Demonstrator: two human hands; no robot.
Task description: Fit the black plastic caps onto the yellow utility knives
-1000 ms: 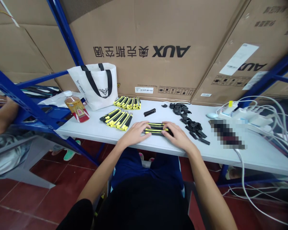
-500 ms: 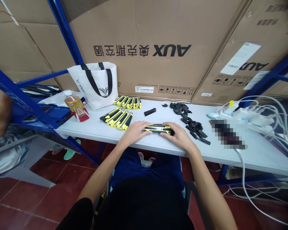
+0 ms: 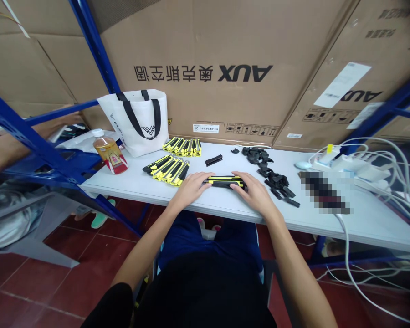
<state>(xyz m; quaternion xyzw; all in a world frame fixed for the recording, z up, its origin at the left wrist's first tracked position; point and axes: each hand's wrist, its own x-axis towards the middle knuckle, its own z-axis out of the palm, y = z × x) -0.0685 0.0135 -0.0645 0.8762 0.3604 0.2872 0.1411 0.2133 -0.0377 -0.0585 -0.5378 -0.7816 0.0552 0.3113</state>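
Note:
Between my two hands lies a black and yellow utility knife [image 3: 224,181], held lengthwise near the table's front edge. My left hand [image 3: 193,187] grips its left end with thumb and fingers, and my right hand [image 3: 252,190] grips its right end. Past my left hand, a row of several yellow and black utility knives [image 3: 169,169] lies fanned out. Behind that is a second row of similar yellow and black knives [image 3: 182,146]. A single black strip-like piece [image 3: 213,160] rests beyond the held knife. Small black plastic parts [image 3: 276,180] are heaped to the right of my right hand.
A white tote bag [image 3: 145,120] and a drink bottle [image 3: 110,152] stand at the left. To the right are a blurred-out object [image 3: 324,192] and a power strip [image 3: 348,164] with tangled white cables. Large cartons [image 3: 205,36] back the table. Another person's arm [image 3: 23,146] shows at far left.
The utility knife has rolled slightly between my hands, so a different face with yellow edges shows. The other person's arm has reached forward at the far left.

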